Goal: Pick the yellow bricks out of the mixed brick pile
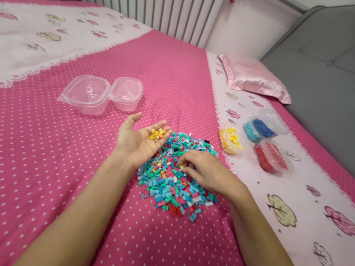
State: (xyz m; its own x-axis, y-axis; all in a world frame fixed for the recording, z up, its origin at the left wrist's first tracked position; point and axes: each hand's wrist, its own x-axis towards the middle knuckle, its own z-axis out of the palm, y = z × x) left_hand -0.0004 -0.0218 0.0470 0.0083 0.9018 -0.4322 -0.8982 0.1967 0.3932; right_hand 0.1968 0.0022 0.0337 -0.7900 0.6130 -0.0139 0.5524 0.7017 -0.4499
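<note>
A heap of small building bricks [170, 180], mostly turquoise, green, pink and white, lies spread on the bed. My left hand [137, 145] is palm up at the heap's far left edge, fingers stretched out flat, with several yellow bricks [157, 134] resting on them. Over the right side of the heap, my right hand [203, 168] has thumb and fingers closed in a pinch. A pale yellow brick [181, 167] shows at its fingertips, partly hidden by them. A few yellow and orange pieces are mixed into the heap.
Two clear plastic tubs [89, 95] stand beyond my left hand. To the right are a tub of yellow bricks [230, 140], a tub of blue bricks [258, 129] and a tub of red bricks [270, 156]. A pink pillow [254, 78] lies by the grey headboard [333, 78].
</note>
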